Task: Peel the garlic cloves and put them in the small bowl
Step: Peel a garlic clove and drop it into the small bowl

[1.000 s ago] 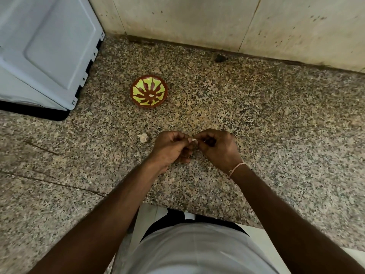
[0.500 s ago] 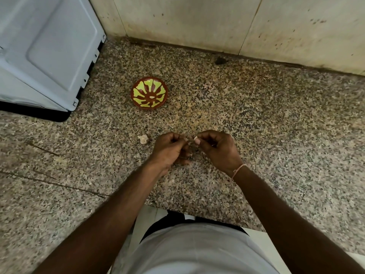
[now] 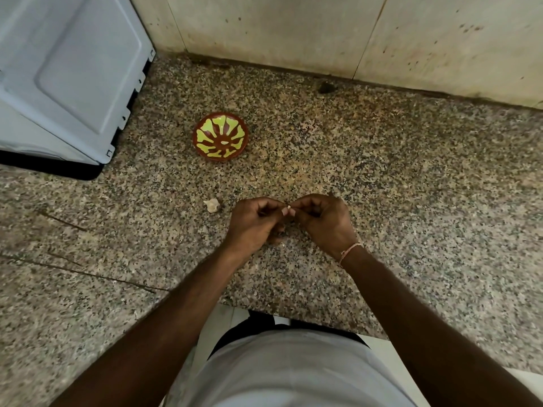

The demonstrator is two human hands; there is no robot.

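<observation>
Best done low over the worktop (image 3: 382, 201), just short of the small bowl (image 3: 220, 137): left hand (image 3: 252, 224) and right hand (image 3: 323, 221), each grip pinching the garlic clove (image 3: 287, 207), teasing skin off gently.

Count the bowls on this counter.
1: the small bowl, red-brown with yellow-green pattern, sits on the speckled counter beyond the hands, near the grey appliance. None seems hidden.

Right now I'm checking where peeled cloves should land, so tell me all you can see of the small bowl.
The small bowl is round and shallow, glossy like glazed ceramic, dark red-brown with yellow-green petal shapes radiating from its centre. It sits upright on the speckled stone counter, beyond the hands and apart from them, right of the pale grey appliance. One small pale speck lies at its centre; whether that is garlic is unclear.
</observation>
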